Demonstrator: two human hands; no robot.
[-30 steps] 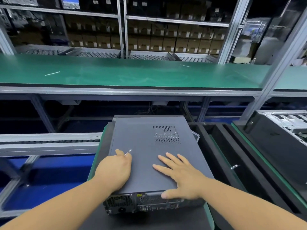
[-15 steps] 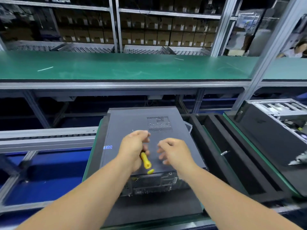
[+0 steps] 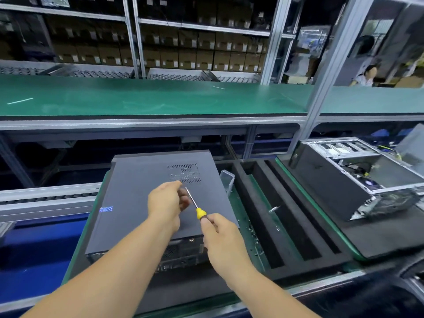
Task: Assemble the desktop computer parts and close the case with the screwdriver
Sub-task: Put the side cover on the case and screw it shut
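A closed dark grey computer case (image 3: 142, 191) lies flat on a black foam pad in front of me, its rear ports facing me. My right hand (image 3: 220, 232) grips the black and yellow handle of a screwdriver (image 3: 199, 213) above the lid, with the thin shaft pointing up and to the left. My left hand (image 3: 166, 201) hovers just left of the shaft tip, fingers curled and thumb against forefinger. Whether it pinches anything small is hidden.
A small clear plastic bin (image 3: 227, 180) stands at the case's right side, with loose screws (image 3: 252, 232) on the green mat beside it. A black foam tray (image 3: 286, 214) with long slots lies to the right, then an open computer chassis (image 3: 367, 180). A green bench (image 3: 149, 97) runs behind.
Both hands lifted off the lid. The screwdriver passed from my left hand to my right, and its shaft now points up and away from me.
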